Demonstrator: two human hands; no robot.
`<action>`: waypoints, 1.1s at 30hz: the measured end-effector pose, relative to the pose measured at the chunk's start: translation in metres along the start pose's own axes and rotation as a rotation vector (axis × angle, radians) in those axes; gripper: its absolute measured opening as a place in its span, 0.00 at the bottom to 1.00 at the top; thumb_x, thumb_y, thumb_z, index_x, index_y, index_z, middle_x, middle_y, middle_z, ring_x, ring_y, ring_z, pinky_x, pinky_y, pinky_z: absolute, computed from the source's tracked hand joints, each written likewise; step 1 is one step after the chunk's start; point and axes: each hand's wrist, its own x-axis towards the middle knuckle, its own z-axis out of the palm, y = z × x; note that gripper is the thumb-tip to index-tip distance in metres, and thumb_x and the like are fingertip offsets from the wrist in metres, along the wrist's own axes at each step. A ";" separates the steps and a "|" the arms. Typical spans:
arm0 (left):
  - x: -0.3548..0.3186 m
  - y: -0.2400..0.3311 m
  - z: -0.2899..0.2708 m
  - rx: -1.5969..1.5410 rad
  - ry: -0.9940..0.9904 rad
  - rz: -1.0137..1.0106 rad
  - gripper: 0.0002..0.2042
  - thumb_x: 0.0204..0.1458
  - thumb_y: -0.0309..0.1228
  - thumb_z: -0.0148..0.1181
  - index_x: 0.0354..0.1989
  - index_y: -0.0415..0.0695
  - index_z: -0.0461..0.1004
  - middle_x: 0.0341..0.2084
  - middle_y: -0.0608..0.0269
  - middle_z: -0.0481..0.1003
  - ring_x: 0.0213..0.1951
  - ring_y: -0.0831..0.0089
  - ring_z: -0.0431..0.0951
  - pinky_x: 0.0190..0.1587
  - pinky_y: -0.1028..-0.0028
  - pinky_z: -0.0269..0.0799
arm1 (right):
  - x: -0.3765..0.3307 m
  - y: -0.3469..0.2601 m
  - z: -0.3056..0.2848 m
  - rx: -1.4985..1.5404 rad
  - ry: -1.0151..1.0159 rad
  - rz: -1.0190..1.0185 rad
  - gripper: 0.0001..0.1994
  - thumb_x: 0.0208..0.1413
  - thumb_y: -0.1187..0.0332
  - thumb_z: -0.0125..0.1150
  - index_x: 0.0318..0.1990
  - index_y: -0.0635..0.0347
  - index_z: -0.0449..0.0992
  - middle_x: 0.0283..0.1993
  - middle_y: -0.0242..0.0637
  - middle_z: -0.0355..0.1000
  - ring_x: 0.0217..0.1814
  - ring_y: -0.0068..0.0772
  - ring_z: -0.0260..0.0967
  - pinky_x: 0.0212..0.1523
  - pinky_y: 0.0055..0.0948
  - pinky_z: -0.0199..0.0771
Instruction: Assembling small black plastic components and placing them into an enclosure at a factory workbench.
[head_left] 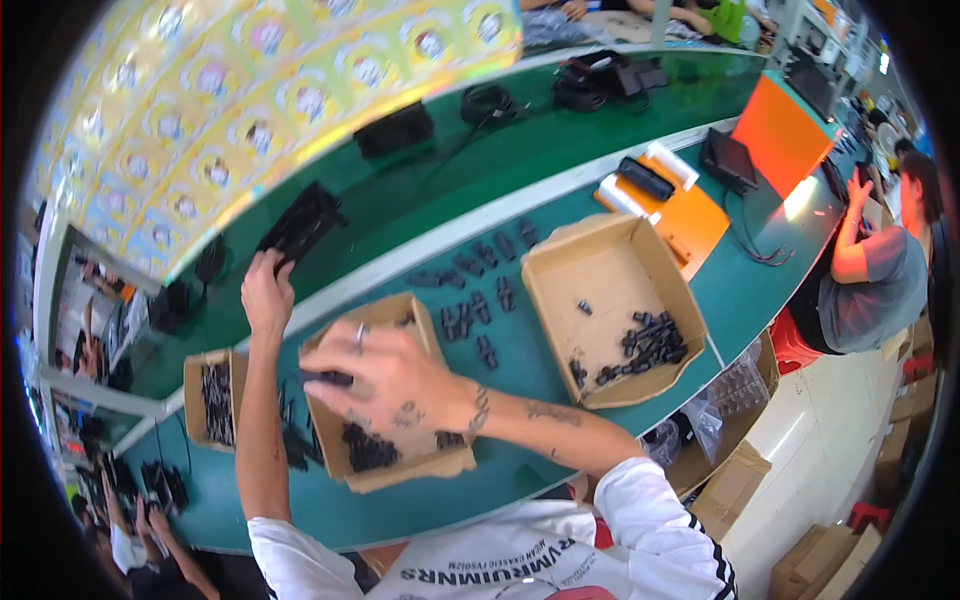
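My left hand (pixel 268 292) reaches forward over the green belt, its fingers closed on the near end of a long black plastic housing (pixel 306 222). My right hand (pixel 385 372), slightly blurred, is above a cardboard box (pixel 465 462) of small black parts (pixel 370 448). A small dark piece (pixel 330 378) is pinched in its fingers; its exact shape is unclear. Right of that hand, several black plastic fittings (pixel 480 306) lie in loose rows on the green tabletop (pixel 545 345). The right hand and wrist hide part of the box.
A larger cardboard box (pixel 560 290) with black fittings stands to the right. A narrow box (pixel 210 398) of dark pieces sits at the left. Orange board (pixel 700 225) and a black device (pixel 728 160) lie at the far right. Co-workers (pixel 880 280) are nearby.
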 end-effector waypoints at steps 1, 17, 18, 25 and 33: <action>-0.006 0.013 -0.013 -0.037 0.025 0.043 0.05 0.51 0.25 0.61 0.35 0.40 0.73 0.32 0.51 0.74 0.37 0.45 0.76 0.37 0.56 0.70 | 0.002 -0.002 -0.002 0.001 0.014 0.000 0.08 0.52 0.71 0.66 0.38 0.62 0.76 0.33 0.42 0.70 0.32 0.44 0.71 0.33 0.35 0.73; -0.347 0.069 -0.194 0.104 0.441 -0.576 0.06 0.53 0.19 0.62 0.38 0.34 0.73 0.30 0.59 0.72 0.34 0.69 0.72 0.38 0.73 0.66 | 0.015 -0.021 -0.027 0.239 -0.085 0.165 0.12 0.56 0.78 0.62 0.48 0.73 0.75 0.43 0.43 0.75 0.37 0.26 0.72 0.42 0.23 0.73; -0.357 0.060 -0.191 0.107 0.440 -0.578 0.06 0.53 0.19 0.62 0.38 0.34 0.73 0.30 0.59 0.72 0.34 0.69 0.72 0.38 0.73 0.66 | 0.016 -0.021 -0.029 0.246 -0.077 0.168 0.12 0.57 0.77 0.61 0.48 0.73 0.75 0.43 0.43 0.75 0.37 0.26 0.73 0.42 0.23 0.73; -0.394 -0.003 -0.160 0.454 0.348 -0.744 0.06 0.52 0.25 0.64 0.36 0.39 0.77 0.29 0.58 0.73 0.31 0.59 0.76 0.35 0.66 0.70 | 0.016 -0.017 -0.032 0.181 -0.105 0.149 0.12 0.58 0.76 0.61 0.47 0.73 0.75 0.42 0.42 0.74 0.37 0.25 0.72 0.42 0.22 0.71; -0.346 0.031 -0.165 0.635 -0.103 -0.793 0.25 0.55 0.39 0.63 0.58 0.44 0.66 0.55 0.48 0.66 0.57 0.48 0.65 0.55 0.54 0.64 | 0.018 -0.018 -0.035 0.166 -0.157 0.205 0.12 0.55 0.79 0.63 0.47 0.72 0.76 0.42 0.41 0.74 0.39 0.25 0.71 0.43 0.22 0.70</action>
